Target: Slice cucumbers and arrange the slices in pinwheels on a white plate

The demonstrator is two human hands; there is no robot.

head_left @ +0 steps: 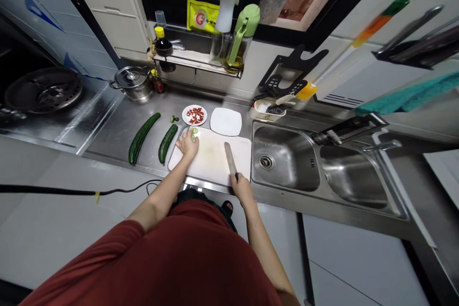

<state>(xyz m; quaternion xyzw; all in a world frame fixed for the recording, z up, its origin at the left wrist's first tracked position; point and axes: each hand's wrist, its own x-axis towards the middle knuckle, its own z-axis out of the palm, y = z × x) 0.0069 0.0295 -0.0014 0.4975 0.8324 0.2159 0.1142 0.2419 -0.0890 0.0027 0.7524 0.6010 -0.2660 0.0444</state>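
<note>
My right hand (243,188) is wrapped round the dark handle of a kitchen knife (229,157). The blade points away from me over the right part of a white cutting board (215,160). At the board's far left corner lies my left hand (188,145), fingers stretched out and apart, beside a few cucumber slices (194,131). Its fingertips are close to the slices; whether they press on them I cannot tell. Left of the board rest a shorter cucumber (167,144) and a longer cucumber (143,138). Small green cucumber ends (174,118) sit behind them.
Behind the board stand a plate of chopped red pieces (194,115) and a white plate (225,121). A double sink (287,153) adjoins on the right. At the back left are a lidded pot (133,84) and a wok (43,90). A bottle shelf (197,61) hangs above.
</note>
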